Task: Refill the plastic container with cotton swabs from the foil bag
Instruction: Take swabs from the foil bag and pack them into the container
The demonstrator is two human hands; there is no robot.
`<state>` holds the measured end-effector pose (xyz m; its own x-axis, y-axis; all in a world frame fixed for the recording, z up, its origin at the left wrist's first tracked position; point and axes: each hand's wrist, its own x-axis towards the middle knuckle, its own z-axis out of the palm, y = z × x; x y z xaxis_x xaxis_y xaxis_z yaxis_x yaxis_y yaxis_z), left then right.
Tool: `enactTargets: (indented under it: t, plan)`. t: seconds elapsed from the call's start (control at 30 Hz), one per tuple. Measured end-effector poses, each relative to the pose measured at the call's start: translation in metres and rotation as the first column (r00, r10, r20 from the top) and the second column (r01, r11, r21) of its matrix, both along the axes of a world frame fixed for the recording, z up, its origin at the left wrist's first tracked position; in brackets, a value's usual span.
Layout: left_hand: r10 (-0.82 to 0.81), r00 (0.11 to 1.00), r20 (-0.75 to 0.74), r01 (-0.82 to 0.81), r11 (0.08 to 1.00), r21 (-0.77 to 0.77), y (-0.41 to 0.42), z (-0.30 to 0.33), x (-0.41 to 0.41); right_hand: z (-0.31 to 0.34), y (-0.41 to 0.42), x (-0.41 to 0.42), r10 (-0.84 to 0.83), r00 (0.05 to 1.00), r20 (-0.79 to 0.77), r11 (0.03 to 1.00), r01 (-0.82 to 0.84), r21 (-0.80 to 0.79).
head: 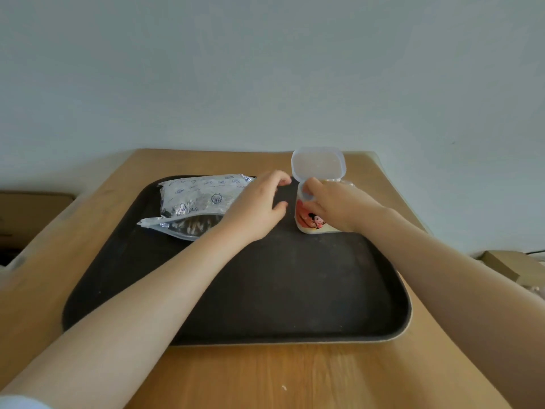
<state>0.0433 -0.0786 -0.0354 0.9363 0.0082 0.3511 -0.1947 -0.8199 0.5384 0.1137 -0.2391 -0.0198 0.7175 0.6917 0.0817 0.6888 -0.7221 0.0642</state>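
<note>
Right hand [339,205] is gripping the small white plastic container w/ cartoon label [312,222], far right on the dark tray [265,290], its clear flip lid [318,164] standing open. Left hand [256,208] is hovering w/ loosely curled fingers, holding nothing, beside the silver foil bag of cotton swabs [200,202] lying unsealed at far left. Risks: container is narrow, so it may be tipping under pressure; swabs may be spilling from the bag mouth if lifted carelessly.

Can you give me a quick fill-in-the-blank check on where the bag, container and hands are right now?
1. The plastic container stands on the dark tray with its hinged lid flipped ____.
2. The foil bag lies to the ____ of the container, its open mouth showing cotton swabs.
3. The ____ hand grips the container.
4. The left hand hovers between bag and container, holding ____.

Missing words: open; left; right; nothing
</note>
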Motion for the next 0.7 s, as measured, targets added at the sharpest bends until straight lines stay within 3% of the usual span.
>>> enactTargets:
  t: [0.13, 0.27, 0.4, 0.53, 0.63, 0.7]
  plan:
    - [-0.031, 0.997, 0.072, 0.016, 0.980, 0.200, 0.049, 0.002, -0.041, 0.003, 0.002, -0.020, -0.023, 0.999, 0.031, 0.978, 0.016, 0.210]
    - [0.082, 0.996, 0.045, -0.094, 0.858, 0.505, 0.090, 0.001, -0.068, -0.002, 0.027, -0.060, 0.157, 0.978, 0.136, 0.926, -0.193, 0.324]
    - [0.284, 0.959, -0.021, -0.230, 0.816, 0.530, 0.103, 0.003, -0.075, -0.015, 0.062, -0.097, 0.266, 0.956, 0.125, 0.902, -0.293, 0.317]
    - [0.107, 0.985, 0.135, -0.164, 0.824, 0.542, 0.103, 0.007, -0.072, -0.027, 0.091, -0.116, 0.220, 0.975, -0.038, 0.907, -0.190, 0.377]
    - [0.058, 0.994, 0.088, -0.095, 0.850, 0.518, 0.101, 0.017, -0.073, -0.031, 0.112, -0.117, 0.126, 0.986, -0.106, 0.944, -0.086, 0.318]
    - [0.102, 0.995, 0.008, -0.092, 0.852, 0.515, 0.099, 0.021, -0.076, -0.033, 0.119, -0.113, 0.011, 0.996, -0.090, 0.986, 0.004, 0.167]
